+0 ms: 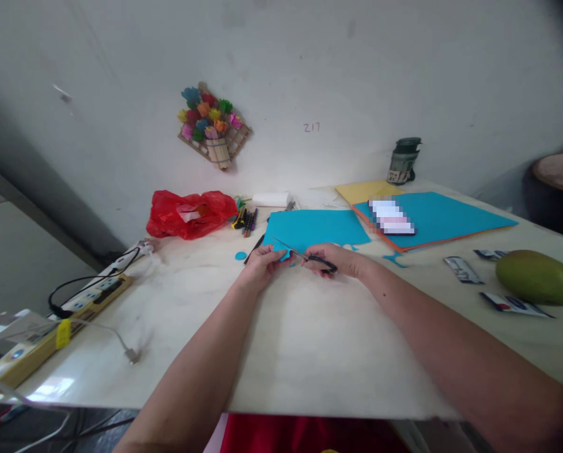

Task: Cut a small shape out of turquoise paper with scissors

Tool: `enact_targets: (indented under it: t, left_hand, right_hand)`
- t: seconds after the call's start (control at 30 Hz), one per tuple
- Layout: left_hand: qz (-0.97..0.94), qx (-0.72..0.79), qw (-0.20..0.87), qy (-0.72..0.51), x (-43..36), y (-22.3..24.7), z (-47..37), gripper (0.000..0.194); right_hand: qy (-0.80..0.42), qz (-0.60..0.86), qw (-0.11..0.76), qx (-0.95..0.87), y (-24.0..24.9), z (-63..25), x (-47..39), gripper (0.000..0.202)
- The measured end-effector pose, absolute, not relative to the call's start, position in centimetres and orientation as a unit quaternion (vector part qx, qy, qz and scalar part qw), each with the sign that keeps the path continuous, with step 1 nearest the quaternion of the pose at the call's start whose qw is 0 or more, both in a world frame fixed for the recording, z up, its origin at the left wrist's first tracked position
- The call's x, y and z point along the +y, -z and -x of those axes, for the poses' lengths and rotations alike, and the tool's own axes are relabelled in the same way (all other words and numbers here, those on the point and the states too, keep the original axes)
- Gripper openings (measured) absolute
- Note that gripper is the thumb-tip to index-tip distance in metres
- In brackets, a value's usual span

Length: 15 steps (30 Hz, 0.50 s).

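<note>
One blue paper piece [285, 255] is pinched in the left grip [262, 264]; the right grip [338, 257], just beside it, holds black-handled scissors [326, 262].

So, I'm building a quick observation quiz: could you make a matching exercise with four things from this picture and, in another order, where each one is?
Things:
1. scissors
2. phone
3. fruit
4. small piece of paper

Places:
A. beside the small packets
B. held in the left hand
C. on the stack of coloured sheets
D. held in the right hand

Pairs: 1-D, 2-C, 3-A, 4-B
</note>
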<state>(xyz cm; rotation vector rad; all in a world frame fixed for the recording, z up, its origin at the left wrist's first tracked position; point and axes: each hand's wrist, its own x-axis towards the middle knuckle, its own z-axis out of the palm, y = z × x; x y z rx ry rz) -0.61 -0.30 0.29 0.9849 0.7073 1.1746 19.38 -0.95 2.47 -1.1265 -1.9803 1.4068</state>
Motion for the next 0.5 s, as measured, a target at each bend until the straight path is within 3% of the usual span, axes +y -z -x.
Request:
enact_targets:
  t: [0.5]
  left_hand:
    - [-0.421, 0.321, 0.676, -0.512, -0.41, -0.44, 0.58, 0.017]
  right_hand:
    - [-0.535, 0.407, 0.232, -0.703, -2.41, -19.27, -0.83, 0.023]
